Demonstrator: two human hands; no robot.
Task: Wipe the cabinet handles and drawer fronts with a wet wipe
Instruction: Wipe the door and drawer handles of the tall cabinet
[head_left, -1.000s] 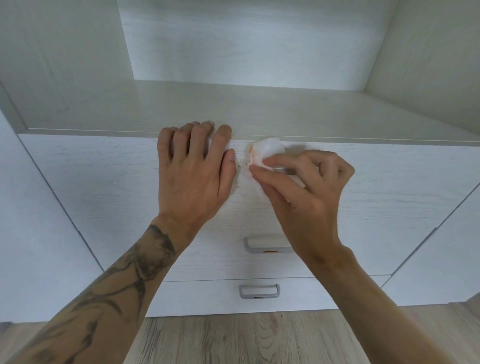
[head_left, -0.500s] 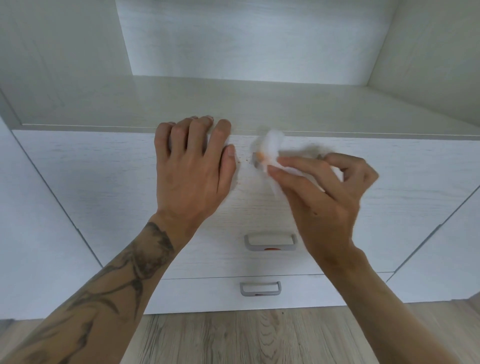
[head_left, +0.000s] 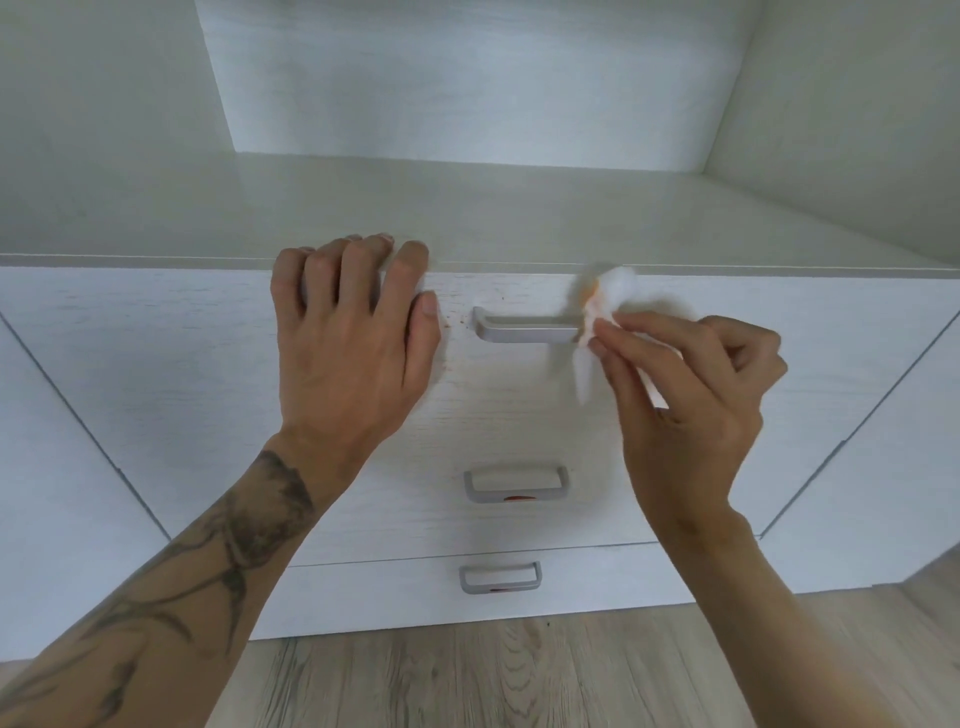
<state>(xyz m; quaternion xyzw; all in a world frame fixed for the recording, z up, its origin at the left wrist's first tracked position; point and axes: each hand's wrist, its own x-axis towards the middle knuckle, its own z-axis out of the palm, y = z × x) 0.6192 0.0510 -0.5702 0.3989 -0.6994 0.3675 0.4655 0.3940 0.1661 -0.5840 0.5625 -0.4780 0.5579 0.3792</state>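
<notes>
1. Fingers (head_left: 618, 332) of the right hand (head_left: 691, 400) are clamped on the wipe (head_left: 605, 293) at the handle's (head_left: 524, 331) right end, for rubbing.
2. The left hand (head_left: 353, 348) is laid flat, fingers apart, at the drawer front's (head_left: 156, 343) top edge, likely as a brace.

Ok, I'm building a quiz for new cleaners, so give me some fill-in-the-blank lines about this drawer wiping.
1. The right hand pinches the wet wipe at the ____ end of the top handle.
2. The stain on the wipe is ____.
3. The left hand rests against the ____ edge of the drawer front.
4. In all, ____ handles show.
Missing: right, orange, top, three.
</notes>
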